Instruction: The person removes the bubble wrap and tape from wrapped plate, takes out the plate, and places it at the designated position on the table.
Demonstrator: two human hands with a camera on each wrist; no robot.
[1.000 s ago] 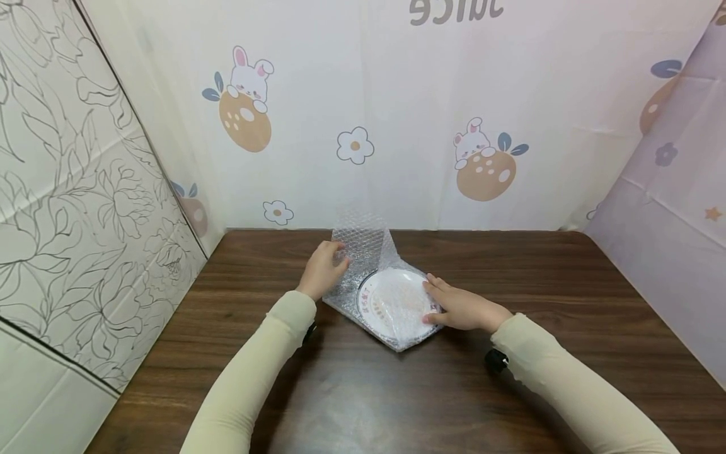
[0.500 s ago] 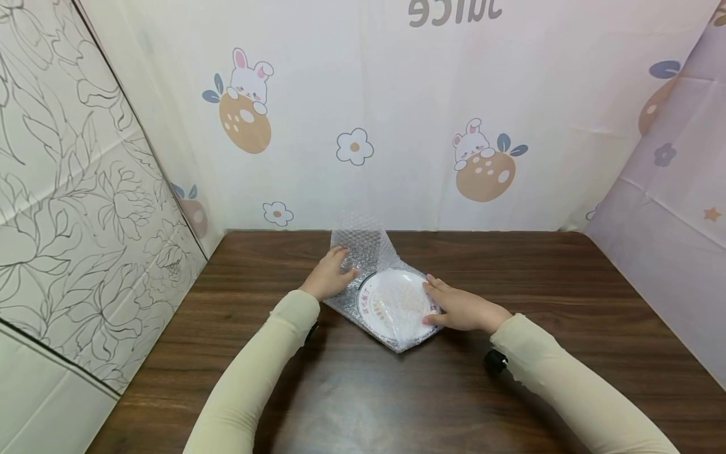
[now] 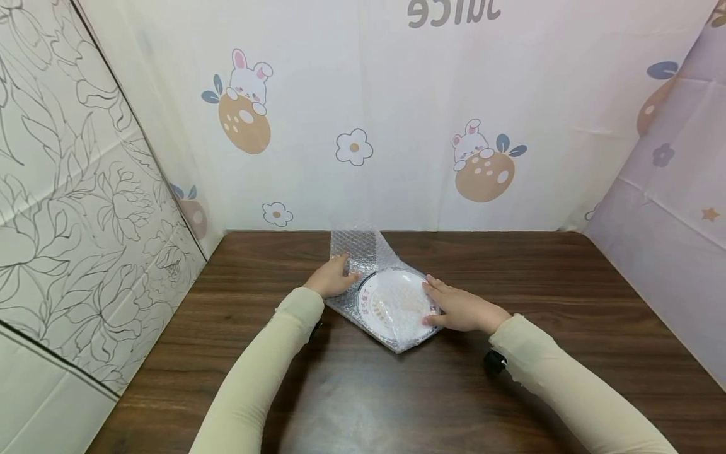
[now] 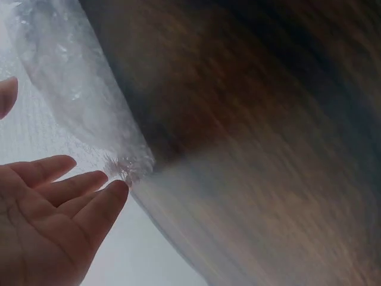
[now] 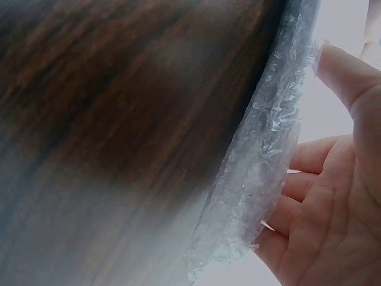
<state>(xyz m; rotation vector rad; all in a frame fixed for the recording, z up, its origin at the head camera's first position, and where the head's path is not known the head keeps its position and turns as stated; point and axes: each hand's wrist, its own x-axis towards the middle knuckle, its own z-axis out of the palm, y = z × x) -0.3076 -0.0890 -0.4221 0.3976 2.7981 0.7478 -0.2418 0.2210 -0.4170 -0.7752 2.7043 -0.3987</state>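
Observation:
A round white plate (image 3: 391, 305) with a dark rim and printed markings lies in the middle of the table. Clear bubble wrap (image 3: 354, 252) surrounds it, covering part of its face, and a loose flap stands up at the back left. My left hand (image 3: 331, 277) is at the wrap's left side, thumb apart from the fingers; in the left wrist view its fingertips (image 4: 119, 186) are right by the wrap's corner. My right hand (image 3: 462, 307) rests on the plate's right edge over the wrap, with fingers extended and thumb spread.
The dark wooden table (image 3: 527, 271) meets a white curtain (image 3: 408, 183) printed with rabbits and flowers at the back. A wall panel (image 3: 108, 183) with line-drawn flowers borders the left. Black wrist devices (image 3: 495, 362) hang under the sleeves.
My left hand has moved down and slightly right along the wrap, toward the table. The wrap's standing flap has sunk lower. My right hand has stayed on the plate's edge.

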